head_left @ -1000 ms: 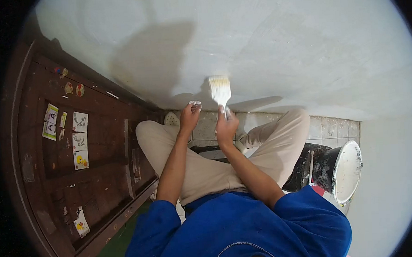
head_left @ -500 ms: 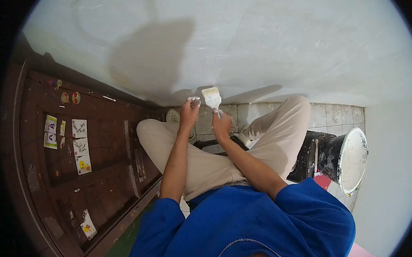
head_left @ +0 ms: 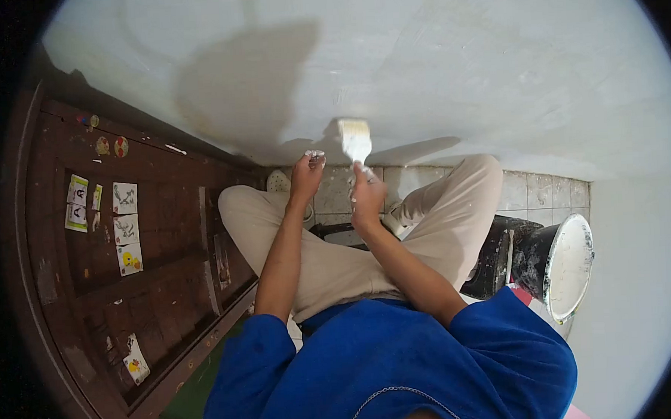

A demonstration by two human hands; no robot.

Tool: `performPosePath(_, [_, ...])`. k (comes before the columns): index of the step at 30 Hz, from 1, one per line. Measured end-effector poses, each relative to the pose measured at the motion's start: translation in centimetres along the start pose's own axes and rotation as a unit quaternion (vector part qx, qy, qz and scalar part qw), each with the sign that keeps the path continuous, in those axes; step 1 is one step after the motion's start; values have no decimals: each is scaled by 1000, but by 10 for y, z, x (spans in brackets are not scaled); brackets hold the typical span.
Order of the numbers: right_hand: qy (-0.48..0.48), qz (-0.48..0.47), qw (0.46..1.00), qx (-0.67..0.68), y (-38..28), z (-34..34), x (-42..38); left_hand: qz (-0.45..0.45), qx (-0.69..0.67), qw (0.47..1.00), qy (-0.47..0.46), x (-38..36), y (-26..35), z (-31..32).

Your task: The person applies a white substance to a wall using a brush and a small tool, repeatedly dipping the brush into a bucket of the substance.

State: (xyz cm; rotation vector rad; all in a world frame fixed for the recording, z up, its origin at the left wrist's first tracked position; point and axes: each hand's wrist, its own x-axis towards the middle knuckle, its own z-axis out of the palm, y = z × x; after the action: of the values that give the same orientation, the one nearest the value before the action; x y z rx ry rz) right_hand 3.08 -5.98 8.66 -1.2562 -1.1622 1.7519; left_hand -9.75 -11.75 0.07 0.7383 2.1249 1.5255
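My right hand (head_left: 367, 197) is closed around the handle of a white-smeared paintbrush (head_left: 356, 143). The brush points away from me, and its pale bristles are at the lower part of the white wall (head_left: 434, 78), seemingly touching it. To the left of the brush, my left hand (head_left: 306, 178) is raised with its fingers curled in and white paint on the fingertips. Whether anything sits inside those fingers cannot be made out.
A brown wooden door (head_left: 166, 269) with stickers stands at the left. On the right, a black bucket (head_left: 531, 261) with a white-coated inside tilts beside a dark, paint-spotted object (head_left: 491, 259). Floor tiles (head_left: 540, 191) run along the wall's foot, past my bent knees.
The paintbrush and my right hand have moved slightly up and right along the wall. My left hand has shifted only a little. The view has tilted slightly.
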Motion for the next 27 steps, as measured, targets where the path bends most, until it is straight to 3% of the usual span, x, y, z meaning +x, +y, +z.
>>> performPosePath(2, [11, 23, 994, -109, 33, -5, 17, -15, 0, 1000, -4, 4, -2, 1])
performPosePath(5, [1, -21, 993, -113, 56, -7, 44, -28, 14, 999, -13, 2, -6, 1])
performPosePath(7, [-25, -58, 996, -70, 31, -2, 36, 9, 26, 1000, -13, 0, -7, -1])
performPosePath(11, [-70, -106, 991, -33, -30, -2, 8, -16, 9, 1000, -15, -2, -6, -1])
performPosePath(15, [-38, -28, 996, -73, -23, -4, -2, -6, -12, 1000, -12, 2, -8, 1])
performPosePath(17, [-20, 15, 990, -137, 16, -5, 14, -18, -8, 1000, -19, 2, -4, 3])
performPosePath(20, [-41, -59, 986, -154, 10, 1, 35, -31, 3, 999, -31, 7, -5, 1])
performPosePath(24, [-64, -185, 976, -92, -50, 2, -5, -19, 8, 1000, -22, -3, -5, -2])
performPosePath(27, [-61, -185, 974, -116, -62, -1, -21, -13, 13, 1000, -25, -3, -14, 2])
